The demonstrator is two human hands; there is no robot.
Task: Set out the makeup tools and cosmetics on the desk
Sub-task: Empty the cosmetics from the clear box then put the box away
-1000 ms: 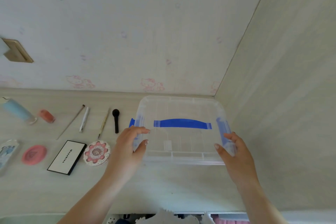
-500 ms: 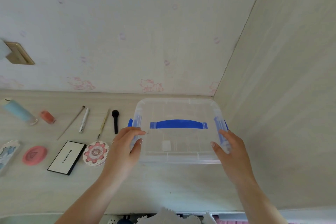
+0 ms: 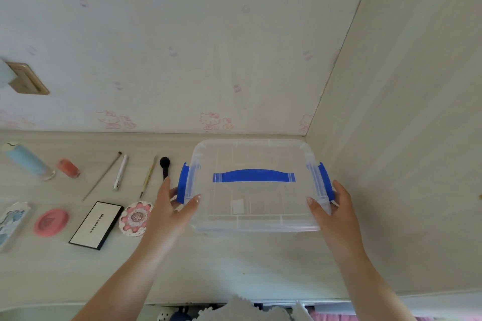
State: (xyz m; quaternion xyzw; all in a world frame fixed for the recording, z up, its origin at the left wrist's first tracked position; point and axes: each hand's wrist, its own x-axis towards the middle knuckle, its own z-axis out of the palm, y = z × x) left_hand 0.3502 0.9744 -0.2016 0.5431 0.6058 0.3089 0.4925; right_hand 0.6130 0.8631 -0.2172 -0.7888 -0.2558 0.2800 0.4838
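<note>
A flat black-edged palette point(image 3: 96, 225) reads "MOOKISS" on its white lid. Beside it lie a scalloped pink compact point(image 3: 136, 218) and a round coral compact point(image 3: 51, 222). The clear plastic box point(image 3: 254, 212) with a blue handle point(image 3: 253, 175) sits on the pale tabletop point(image 3: 208, 268) in the wall corner. The left hand point(image 3: 170, 212) and right hand point(image 3: 332, 212) each hold a grip on its blue-latched ends.

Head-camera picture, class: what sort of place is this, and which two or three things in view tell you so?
Probably a home bedroom or dressing corner. The wall has cartoon-cat wallpaper, makeup such as a black-edged palette and a pink compact lies in rows on the pale desk, and both hands grip a clear storage box.
</note>
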